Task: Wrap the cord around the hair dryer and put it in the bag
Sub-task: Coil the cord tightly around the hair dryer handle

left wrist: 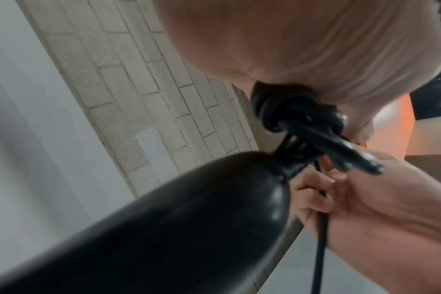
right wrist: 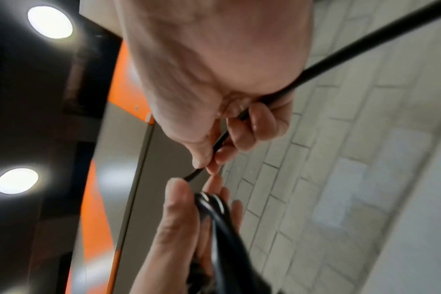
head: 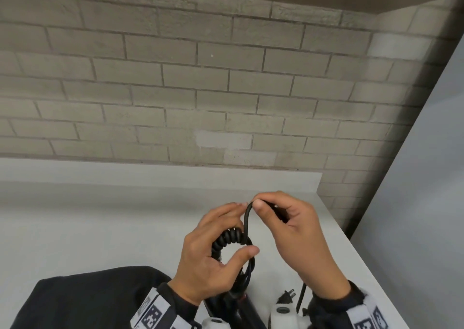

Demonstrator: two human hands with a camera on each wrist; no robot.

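The black cord (head: pixel 233 238) is bunched in curly loops above the white counter (head: pixel 100 228), w/ the hair dryer (left wrist: pixel 164 228) right under it. My left hand (head: pixel 213 253) curls around the loops, thumb on top. My right hand (head: pixel 298 230) pinches a straight bit of cord, fingers bent. The plug (head: pixel 288 296) hangs near my wrists. A black bag (head: pixel 88 301) sits at left, by my sleeve.

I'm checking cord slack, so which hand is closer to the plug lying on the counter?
Right. The right hand pinches the cord with its wrist just beside the plug; the left hand holds the coiled cord farther to the left.
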